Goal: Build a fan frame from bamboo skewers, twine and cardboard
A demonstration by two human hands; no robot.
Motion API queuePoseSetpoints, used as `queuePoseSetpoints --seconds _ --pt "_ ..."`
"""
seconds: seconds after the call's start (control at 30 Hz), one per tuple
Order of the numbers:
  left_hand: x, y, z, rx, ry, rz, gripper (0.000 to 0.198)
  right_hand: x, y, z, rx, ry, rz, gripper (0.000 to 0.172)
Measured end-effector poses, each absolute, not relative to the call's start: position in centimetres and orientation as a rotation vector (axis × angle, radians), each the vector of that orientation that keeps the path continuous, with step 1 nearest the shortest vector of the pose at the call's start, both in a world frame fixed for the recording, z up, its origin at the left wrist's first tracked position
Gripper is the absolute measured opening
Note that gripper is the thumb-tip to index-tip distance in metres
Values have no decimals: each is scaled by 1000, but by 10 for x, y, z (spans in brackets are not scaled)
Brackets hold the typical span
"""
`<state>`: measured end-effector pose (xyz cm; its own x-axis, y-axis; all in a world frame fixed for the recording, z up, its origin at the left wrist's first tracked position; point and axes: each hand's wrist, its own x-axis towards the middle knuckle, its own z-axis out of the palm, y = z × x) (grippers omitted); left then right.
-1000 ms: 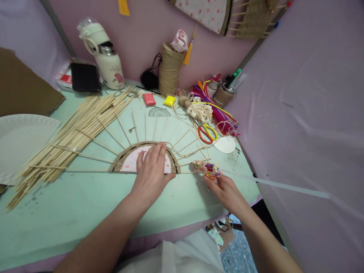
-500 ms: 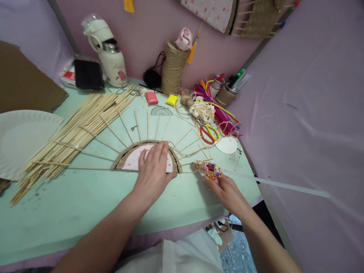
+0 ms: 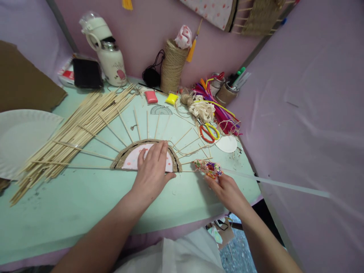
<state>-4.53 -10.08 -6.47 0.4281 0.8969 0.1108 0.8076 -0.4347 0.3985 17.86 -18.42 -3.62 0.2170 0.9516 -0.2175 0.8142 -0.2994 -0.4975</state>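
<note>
Flat on the table lies a half-round fabric piece (image 3: 131,162), white with red dots and edged in twine with a black line. Thin wooden sticks (image 3: 148,125) fan out from its curved edge. My left hand (image 3: 155,163) rests on the fabric with its fingers stretched out, hiding part of it. In my right hand (image 3: 224,185) is a flower-patterned glue gun (image 3: 209,168), its tip pointing left at the rightmost sticks. A long translucent glue stick (image 3: 284,182) runs out of its back to the right.
A pile of wooden sticks (image 3: 82,129) and a paper plate (image 3: 22,140) lie on the left. Scissors (image 3: 209,133), a protractor (image 3: 161,110) and pipe cleaners (image 3: 227,117) are at the back right. Behind stand a bottle (image 3: 112,66) and a twine roll (image 3: 173,66).
Almost nothing differs. The whole view has shifted very slightly; both hands keep their places on the fabric piece and the glue gun.
</note>
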Motion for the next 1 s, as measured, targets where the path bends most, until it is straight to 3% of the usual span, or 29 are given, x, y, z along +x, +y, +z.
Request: queuePoseSetpoints --seconds 1.0 --pt "-46 -99 -63 2439 1471 389 79 182 -191 -37 -2121 -1596 596 37"
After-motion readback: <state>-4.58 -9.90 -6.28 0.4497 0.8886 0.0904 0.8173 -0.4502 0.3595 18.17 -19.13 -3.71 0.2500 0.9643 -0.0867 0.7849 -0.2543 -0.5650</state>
